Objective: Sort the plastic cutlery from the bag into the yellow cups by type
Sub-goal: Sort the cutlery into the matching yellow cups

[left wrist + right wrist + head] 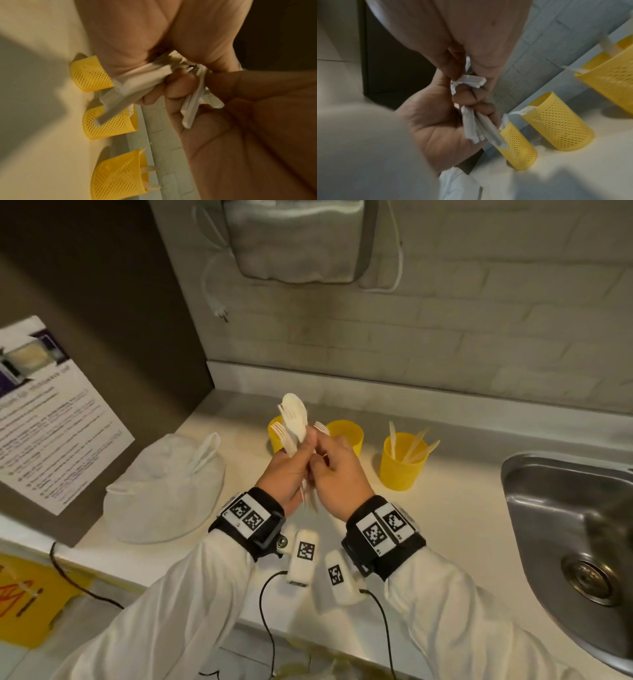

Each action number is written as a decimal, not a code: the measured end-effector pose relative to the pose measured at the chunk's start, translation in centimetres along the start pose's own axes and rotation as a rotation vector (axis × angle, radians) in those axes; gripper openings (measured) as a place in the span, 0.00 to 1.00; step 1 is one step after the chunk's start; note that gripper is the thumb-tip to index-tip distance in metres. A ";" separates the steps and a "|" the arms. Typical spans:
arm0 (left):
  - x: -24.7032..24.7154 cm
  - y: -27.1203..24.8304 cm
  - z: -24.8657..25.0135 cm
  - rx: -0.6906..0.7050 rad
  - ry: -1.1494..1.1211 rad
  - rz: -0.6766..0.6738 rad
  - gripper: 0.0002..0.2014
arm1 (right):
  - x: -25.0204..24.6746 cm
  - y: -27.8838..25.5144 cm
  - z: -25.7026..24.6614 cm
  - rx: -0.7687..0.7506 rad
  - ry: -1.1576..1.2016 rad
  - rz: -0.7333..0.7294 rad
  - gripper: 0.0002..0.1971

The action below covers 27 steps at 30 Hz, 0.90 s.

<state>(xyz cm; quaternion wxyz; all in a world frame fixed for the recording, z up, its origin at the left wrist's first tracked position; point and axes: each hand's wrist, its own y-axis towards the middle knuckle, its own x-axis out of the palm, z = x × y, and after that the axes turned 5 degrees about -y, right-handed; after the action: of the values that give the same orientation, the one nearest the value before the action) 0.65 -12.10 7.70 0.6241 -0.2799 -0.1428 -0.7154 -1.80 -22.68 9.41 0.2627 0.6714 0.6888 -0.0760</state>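
We gripped the cutlery bundle upright in the left hand, handles down, heads up. The right hand, touching it, pinched one piece. The yellow cups stood on the counter just beyond both hands.

Three cups standing in a row on a counter

A bag is lying left of them, a sink sitting to the right; both hands are holding cutlery before the left cup.
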 end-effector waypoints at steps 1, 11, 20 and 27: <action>-0.2 0.1 0.5 -0.004 -0.025 0.009 0.38 | 0.3 0.1 -0.1 -0.030 -0.028 0.005 0.20; -3.1 1.7 3.1 -0.005 -0.053 0.100 0.24 | 3.2 1.4 -1.0 -0.099 -0.144 0.038 0.08; -3.5 2.3 5.4 -0.058 0.075 -0.237 0.11 | -3.4 6.5 -2.2 0.004 0.026 0.169 0.10; -2.8 3.2 6.7 -0.026 0.193 -0.449 0.05 | -5.7 8.4 -5.1 -0.225 0.106 -0.174 0.09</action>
<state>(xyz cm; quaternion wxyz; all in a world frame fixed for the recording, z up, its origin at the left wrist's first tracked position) 5.38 -6.69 11.00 0.4565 -0.1795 -0.1321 -0.8613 4.74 -24.68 18.49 0.2919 0.5787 0.7613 0.0147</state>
